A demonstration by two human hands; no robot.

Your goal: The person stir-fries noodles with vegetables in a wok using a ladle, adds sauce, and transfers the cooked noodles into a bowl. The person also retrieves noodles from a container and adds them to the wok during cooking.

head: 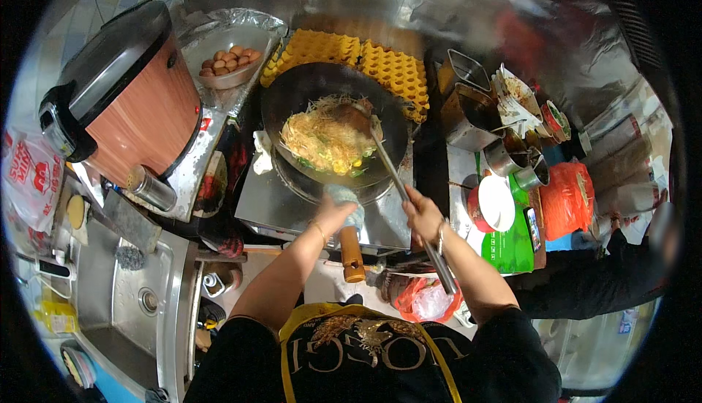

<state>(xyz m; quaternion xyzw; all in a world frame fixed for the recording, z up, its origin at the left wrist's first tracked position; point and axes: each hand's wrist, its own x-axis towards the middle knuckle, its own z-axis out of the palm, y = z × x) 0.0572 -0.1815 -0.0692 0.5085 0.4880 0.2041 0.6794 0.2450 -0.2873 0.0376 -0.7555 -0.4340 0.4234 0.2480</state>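
Observation:
A dark wok (pixel 285 93) sits on the stainless-steel stove (pixel 263 200), its wooden handle (pixel 352 257) pointing towards me. My left hand (pixel 333 215) grips the handle's base through a pale blue folded cloth (pixel 346 197). Inside the wok lies a heap of thin fried noodles (pixel 321 134) with bits of yellow egg and green vegetable. My right hand (pixel 425 215) is closed around the long metal shaft of a wok ladle (pixel 392 167). The ladle's brown-looking head rests against the noodles on their right side. Its shaft's rear end extends past my right wrist.
Yellow egg trays (pixel 392 71) line the stove's back. Left are a bowl of eggs (pixel 230 63), a large rice cooker (pixel 145 101) and a steel sink (pixel 129 315). Metal containers (pixel 471 120), a white bowl (pixel 496 204) and a phone (pixel 532 229) stand right, near another person's dark sleeve (pixel 581 282).

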